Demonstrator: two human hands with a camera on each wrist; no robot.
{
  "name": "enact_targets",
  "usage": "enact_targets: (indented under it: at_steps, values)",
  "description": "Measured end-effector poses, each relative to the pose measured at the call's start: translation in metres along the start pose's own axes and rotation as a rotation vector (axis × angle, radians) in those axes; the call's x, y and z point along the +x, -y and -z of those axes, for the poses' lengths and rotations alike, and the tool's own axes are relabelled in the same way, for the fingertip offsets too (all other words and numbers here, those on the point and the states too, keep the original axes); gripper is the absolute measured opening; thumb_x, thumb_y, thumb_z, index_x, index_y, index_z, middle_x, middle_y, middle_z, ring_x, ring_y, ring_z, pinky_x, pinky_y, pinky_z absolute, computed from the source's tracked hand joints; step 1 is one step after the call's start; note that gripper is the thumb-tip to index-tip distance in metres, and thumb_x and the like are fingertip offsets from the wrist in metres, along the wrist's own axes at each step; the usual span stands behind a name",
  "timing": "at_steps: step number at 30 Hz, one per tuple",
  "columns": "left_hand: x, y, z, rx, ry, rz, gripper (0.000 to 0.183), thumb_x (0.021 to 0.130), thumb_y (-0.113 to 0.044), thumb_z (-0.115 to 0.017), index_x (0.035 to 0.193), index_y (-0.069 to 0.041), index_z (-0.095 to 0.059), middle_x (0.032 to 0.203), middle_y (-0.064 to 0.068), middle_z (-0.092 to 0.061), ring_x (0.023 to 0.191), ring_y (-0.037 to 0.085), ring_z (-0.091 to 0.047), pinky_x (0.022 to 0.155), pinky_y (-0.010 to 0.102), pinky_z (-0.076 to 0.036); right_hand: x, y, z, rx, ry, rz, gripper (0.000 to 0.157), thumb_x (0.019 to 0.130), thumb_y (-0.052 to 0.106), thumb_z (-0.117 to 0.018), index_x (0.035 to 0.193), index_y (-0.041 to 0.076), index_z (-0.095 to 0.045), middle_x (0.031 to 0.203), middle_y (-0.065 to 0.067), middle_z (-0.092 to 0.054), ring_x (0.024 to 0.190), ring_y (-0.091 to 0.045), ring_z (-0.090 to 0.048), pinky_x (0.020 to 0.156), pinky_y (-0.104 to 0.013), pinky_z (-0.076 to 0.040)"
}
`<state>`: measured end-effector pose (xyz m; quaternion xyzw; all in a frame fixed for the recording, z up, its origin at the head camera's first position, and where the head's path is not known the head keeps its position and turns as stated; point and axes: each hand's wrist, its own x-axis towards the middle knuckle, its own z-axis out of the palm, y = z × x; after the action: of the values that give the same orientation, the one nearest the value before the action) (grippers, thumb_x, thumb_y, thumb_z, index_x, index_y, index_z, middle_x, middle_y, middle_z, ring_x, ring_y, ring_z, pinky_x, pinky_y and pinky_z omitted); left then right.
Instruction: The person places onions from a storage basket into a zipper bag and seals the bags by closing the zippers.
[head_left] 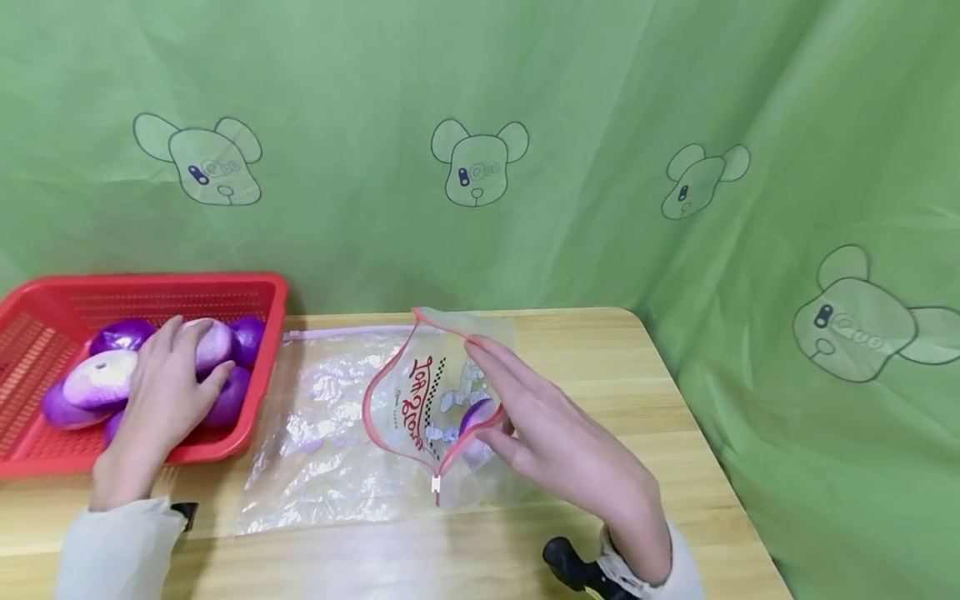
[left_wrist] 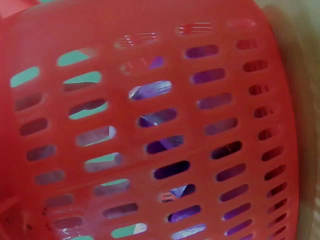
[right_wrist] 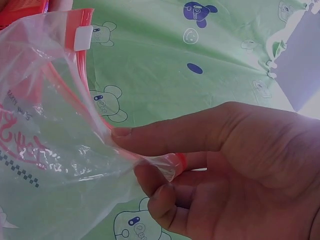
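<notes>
In the head view, my left hand [head_left: 168, 383] reaches into the red basket [head_left: 273, 367], its thumb and fingers around a pale purple-and-white oval piece [head_left: 215, 343]. Glossy purple rounded pieces [head_left: 123, 335] and another whitish one [head_left: 97, 382] lie around it. The basket's slotted wall [left_wrist: 200, 165] fills the left wrist view and hides that hand. My right hand [head_left: 570, 442] holds a clear zip bag with red edging and red lettering [head_left: 405, 400] by its rim, mouth spread. Thumb and fingers [right_wrist: 160, 140] pinch the plastic in the right wrist view. A purple-and-white piece [head_left: 477, 415] shows inside the bag.
A second clear bag [head_left: 322, 425] with a pale purple zip strip [head_left: 360, 332] lies flat on the wooden table [head_left: 637, 383], partly under the red-edged bag. A green cloth printed with bear heads [head_left: 585, 208] hangs behind and to the right. A white slider [right_wrist: 83, 38] sits on the red zip.
</notes>
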<state>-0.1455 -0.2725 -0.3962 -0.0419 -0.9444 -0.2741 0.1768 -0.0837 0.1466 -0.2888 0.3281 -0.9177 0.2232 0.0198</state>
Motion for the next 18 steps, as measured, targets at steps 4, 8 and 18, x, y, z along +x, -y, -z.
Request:
enact_targets:
  at_steps: [4,8,18]
  values:
    - [-0.0026,0.0038,-0.0010,0.060,0.090,0.049,0.058,0.091,-0.011,-0.066,0.140,0.008,-0.041,0.136,0.043,-0.035,0.122,0.065,-0.032,0.099,0.076,-0.024,-0.0010,-0.0005,-0.0003,0.013,0.017,-0.021,0.085,0.089,0.009,-0.074,0.157,0.003,-0.023,0.163,-0.012,-0.023,0.096,-0.009,-0.057,0.082,-0.023,-0.053]
    - [-0.0039,0.0069,-0.0010,0.086,0.149,0.063,0.061,0.089,-0.010,-0.068,0.139,0.010,-0.040,0.132,0.045,-0.036,0.115,0.068,-0.034,0.095,0.077,-0.028,-0.0012,-0.0015,0.0004,0.016,0.012,-0.022,0.085,0.089,0.008,-0.074,0.157,0.003,-0.023,0.163,-0.011,-0.023,0.088,-0.006,-0.055,0.078,-0.021,-0.053]
    - [-0.0006,0.0007,-0.0016,0.054,0.086,0.060,0.060,0.084,-0.008,-0.075,0.130,0.014,-0.044,0.118,0.042,-0.052,0.107,0.061,-0.049,0.085,0.071,-0.041,-0.0013,-0.0060,0.0041,0.014,-0.004,-0.001,0.084,0.089,0.009,-0.074,0.156,0.001,-0.024,0.162,-0.012,-0.024,0.102,-0.012,-0.057,0.083,-0.024,-0.054]
